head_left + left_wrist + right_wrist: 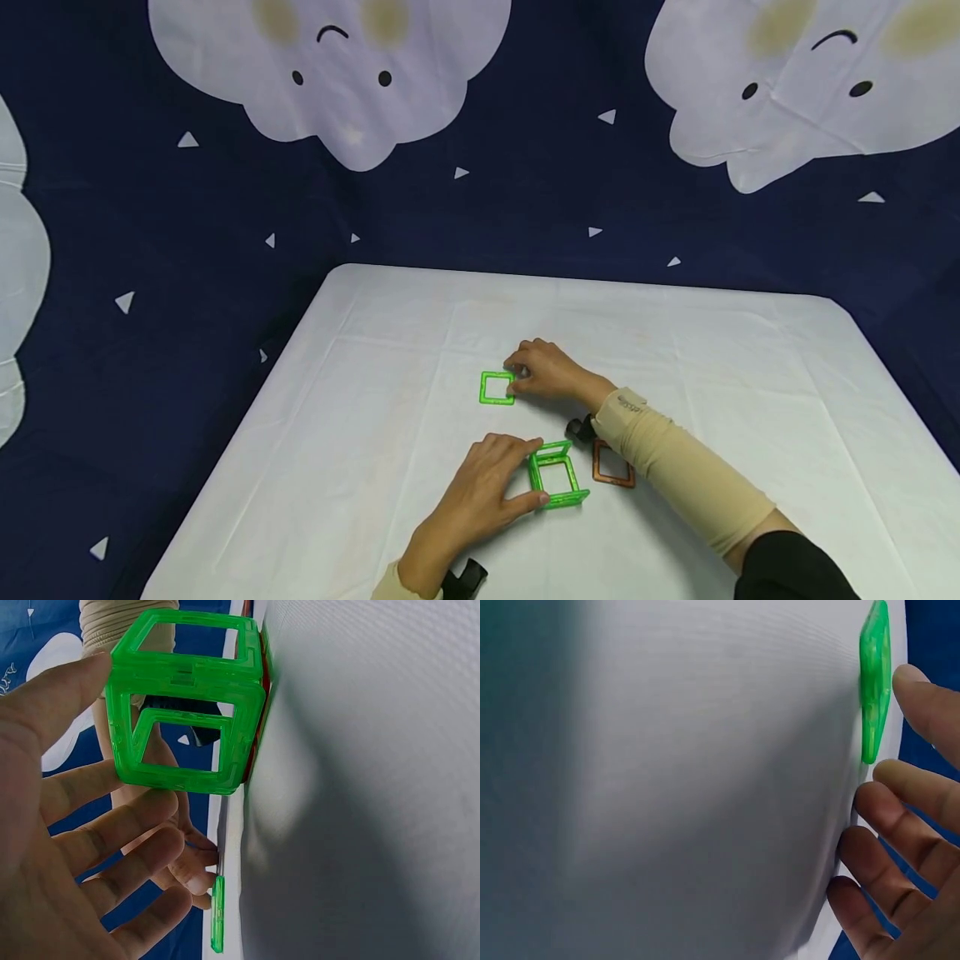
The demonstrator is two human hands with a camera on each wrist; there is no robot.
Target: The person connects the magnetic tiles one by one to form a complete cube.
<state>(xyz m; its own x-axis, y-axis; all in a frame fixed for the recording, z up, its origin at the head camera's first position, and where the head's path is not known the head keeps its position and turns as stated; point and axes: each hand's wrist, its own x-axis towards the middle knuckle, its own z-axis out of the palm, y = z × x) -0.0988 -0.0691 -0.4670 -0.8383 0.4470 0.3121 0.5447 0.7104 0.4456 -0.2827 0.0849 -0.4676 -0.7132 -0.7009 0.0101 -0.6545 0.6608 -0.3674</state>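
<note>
My left hand (487,479) holds a box-like frame of green magnetic tiles (536,475) at its left side, the thumb and index finger at opposite corners. In the left wrist view, the green tile frame (180,776) stands on the white surface, and a red edge shows along its base. Farther back, a loose green square tile (486,388) lies flat. My right hand (551,371) is at that tile's right edge with relaxed fingers. The right wrist view shows the tile (875,682) edge-on near the thumb and index fingertips; firm contact cannot be made out.
An orange-brown square tile (613,481) lies right of the green frame, partly under the right forearm. Everything rests on a white-covered table (375,350). A dark blue cloth with clouds (525,217) hangs behind. Black wrist cameras (465,579) sit below both wrists.
</note>
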